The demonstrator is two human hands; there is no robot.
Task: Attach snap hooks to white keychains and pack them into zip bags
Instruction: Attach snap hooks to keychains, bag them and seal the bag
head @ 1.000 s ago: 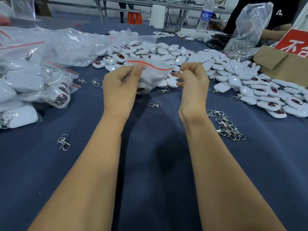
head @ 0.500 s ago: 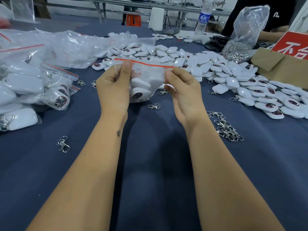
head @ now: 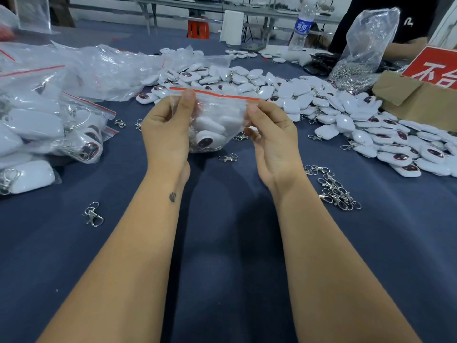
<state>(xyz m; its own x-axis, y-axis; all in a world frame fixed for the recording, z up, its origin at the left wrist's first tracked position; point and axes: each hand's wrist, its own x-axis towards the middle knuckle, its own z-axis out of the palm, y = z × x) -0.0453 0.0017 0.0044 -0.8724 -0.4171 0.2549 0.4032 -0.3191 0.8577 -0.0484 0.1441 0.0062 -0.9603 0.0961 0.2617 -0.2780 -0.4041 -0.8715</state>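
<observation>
We see soft, even overhead light, with faint shadows under the forearms on the counter (head: 222,243). Edges bow with wide-angle distortion; the far background looks slightly soft.

Blue-clothed table (head: 222,243), white keychains (head: 346,115), loose snap hooks (head: 336,189), filled zip bags (head: 44,129)

One zip bag (head: 217,112) is held up, gripped by two hands, the left hand (head: 168,129) and the right hand (head: 274,142). Inside that bag at least three white keychains (head: 210,138) can be counted; the rest are hidden. Beyond the bag, a heap of loose keychains (head: 321,105) is spread, too many to be counted. To the left of the bag, several filled bags (head: 49,127) are piled; their number cannot be told. One single snap hook (head: 227,158) lies just below the bag, one more (head: 92,215) further left, and one cluster of hooks (head: 336,189) to the right. Beyond the heap, one water bottle (head: 303,26) and one cardboard box (head: 418,100) are seen.
</observation>
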